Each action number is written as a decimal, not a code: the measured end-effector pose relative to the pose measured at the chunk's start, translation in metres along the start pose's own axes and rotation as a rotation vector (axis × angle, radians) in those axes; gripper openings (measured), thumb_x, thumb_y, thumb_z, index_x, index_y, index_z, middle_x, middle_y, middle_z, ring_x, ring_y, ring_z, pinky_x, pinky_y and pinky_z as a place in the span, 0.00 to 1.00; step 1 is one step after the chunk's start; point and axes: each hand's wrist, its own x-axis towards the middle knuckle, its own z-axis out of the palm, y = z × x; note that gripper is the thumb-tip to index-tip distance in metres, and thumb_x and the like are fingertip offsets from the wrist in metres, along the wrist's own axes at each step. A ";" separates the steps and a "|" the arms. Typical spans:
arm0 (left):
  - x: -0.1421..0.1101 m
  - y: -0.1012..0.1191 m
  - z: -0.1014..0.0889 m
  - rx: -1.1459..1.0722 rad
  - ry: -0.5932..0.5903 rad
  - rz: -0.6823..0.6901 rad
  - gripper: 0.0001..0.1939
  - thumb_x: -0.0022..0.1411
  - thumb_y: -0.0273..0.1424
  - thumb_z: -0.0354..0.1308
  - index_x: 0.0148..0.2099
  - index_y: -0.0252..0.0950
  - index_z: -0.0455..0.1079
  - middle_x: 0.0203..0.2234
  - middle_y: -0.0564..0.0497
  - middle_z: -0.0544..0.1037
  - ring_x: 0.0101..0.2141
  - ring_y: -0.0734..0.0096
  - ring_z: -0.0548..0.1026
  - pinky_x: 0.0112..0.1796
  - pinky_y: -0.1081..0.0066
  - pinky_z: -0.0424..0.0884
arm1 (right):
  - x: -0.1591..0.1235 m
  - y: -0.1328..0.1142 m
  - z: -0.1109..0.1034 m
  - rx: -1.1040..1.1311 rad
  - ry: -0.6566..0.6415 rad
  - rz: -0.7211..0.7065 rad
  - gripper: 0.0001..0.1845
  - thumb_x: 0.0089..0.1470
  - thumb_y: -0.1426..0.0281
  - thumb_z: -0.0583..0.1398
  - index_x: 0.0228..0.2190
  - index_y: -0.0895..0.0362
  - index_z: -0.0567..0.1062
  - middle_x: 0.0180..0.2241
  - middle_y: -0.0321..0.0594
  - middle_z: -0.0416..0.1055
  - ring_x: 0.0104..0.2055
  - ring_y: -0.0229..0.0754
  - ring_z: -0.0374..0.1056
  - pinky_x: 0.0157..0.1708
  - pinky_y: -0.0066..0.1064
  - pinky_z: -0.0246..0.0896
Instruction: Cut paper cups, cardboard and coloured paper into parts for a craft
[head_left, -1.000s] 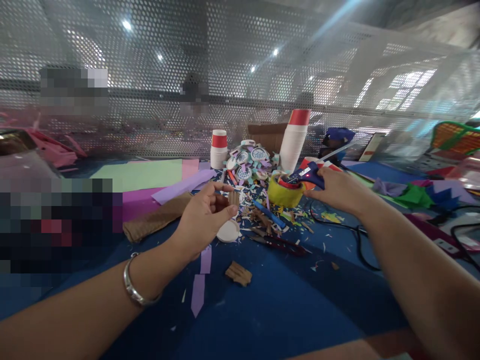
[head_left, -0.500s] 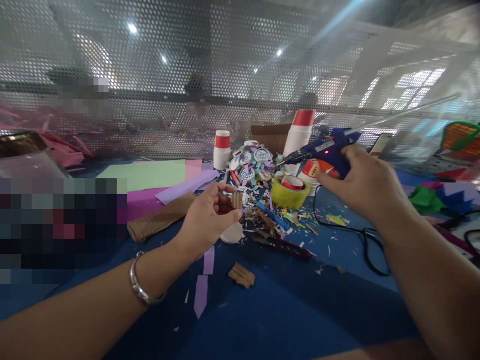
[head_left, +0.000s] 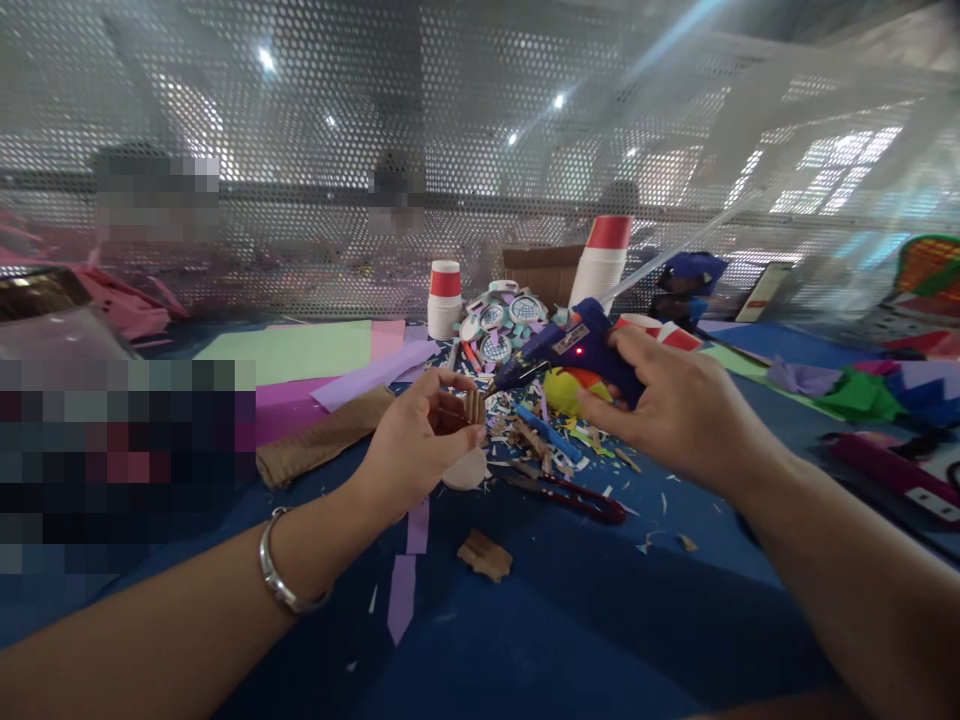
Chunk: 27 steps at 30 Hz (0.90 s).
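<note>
Between thumb and fingers of my left hand (head_left: 420, 440) is a small piece of corrugated cardboard (head_left: 474, 408). My right hand (head_left: 675, 405) is closed round the handle of a blue hot glue gun (head_left: 581, 345), whose red light is on and from whose back a clear glue stick juts. The gun's nozzle is at the cardboard's upper right edge; whether it touches, I cannot tell. Beneath my left fingers lies a white disc (head_left: 466, 470), partly hidden. A torn cardboard scrap (head_left: 485, 555) and purple paper strips (head_left: 402, 598) lie nearer me on the blue table.
Decorated round pieces (head_left: 510, 315) are heaped behind my hands, between a short paper cup stack (head_left: 445, 300) and a taller one (head_left: 600, 265). Scissors (head_left: 577, 500), a blue pen (head_left: 551, 432) and paper scraps lie in the middle. Coloured paper sheets (head_left: 292, 350) spread left. Perforated metal panels stand behind.
My right hand has brought the glue gun left and down, from above the yellow tape to the cardboard piece. My left hand has stayed nearly still.
</note>
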 end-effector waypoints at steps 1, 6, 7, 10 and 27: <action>0.000 0.000 0.000 -0.005 -0.005 -0.014 0.20 0.51 0.23 0.62 0.47 0.36 0.64 0.27 0.57 0.70 0.27 0.76 0.71 0.29 0.74 0.66 | 0.000 0.000 0.000 -0.002 -0.005 0.000 0.16 0.50 0.59 0.60 0.36 0.58 0.71 0.22 0.37 0.70 0.18 0.38 0.63 0.20 0.29 0.54; -0.001 0.001 0.002 -0.017 -0.010 -0.024 0.20 0.51 0.22 0.62 0.47 0.37 0.64 0.26 0.57 0.70 0.27 0.76 0.71 0.30 0.74 0.66 | 0.000 0.000 0.002 -0.027 -0.009 -0.021 0.17 0.51 0.58 0.59 0.37 0.58 0.71 0.23 0.39 0.71 0.19 0.40 0.64 0.21 0.30 0.55; -0.001 0.001 0.002 -0.019 -0.010 -0.023 0.20 0.51 0.22 0.62 0.46 0.37 0.64 0.26 0.57 0.70 0.27 0.76 0.71 0.30 0.74 0.66 | 0.000 0.001 0.003 -0.032 -0.010 -0.027 0.17 0.51 0.58 0.59 0.37 0.58 0.71 0.23 0.39 0.71 0.19 0.40 0.65 0.21 0.30 0.56; -0.001 0.001 0.002 -0.017 -0.006 -0.022 0.20 0.50 0.22 0.62 0.46 0.36 0.64 0.26 0.57 0.70 0.27 0.76 0.71 0.30 0.74 0.66 | 0.000 0.002 0.003 -0.031 -0.011 -0.051 0.17 0.52 0.58 0.58 0.37 0.59 0.71 0.24 0.40 0.71 0.20 0.41 0.65 0.21 0.31 0.56; 0.000 0.001 0.002 0.006 0.029 -0.027 0.19 0.50 0.24 0.63 0.45 0.36 0.65 0.25 0.57 0.70 0.27 0.75 0.70 0.31 0.73 0.67 | 0.000 0.003 0.002 -0.020 -0.051 -0.146 0.14 0.57 0.61 0.58 0.39 0.59 0.70 0.25 0.40 0.70 0.23 0.42 0.67 0.22 0.31 0.57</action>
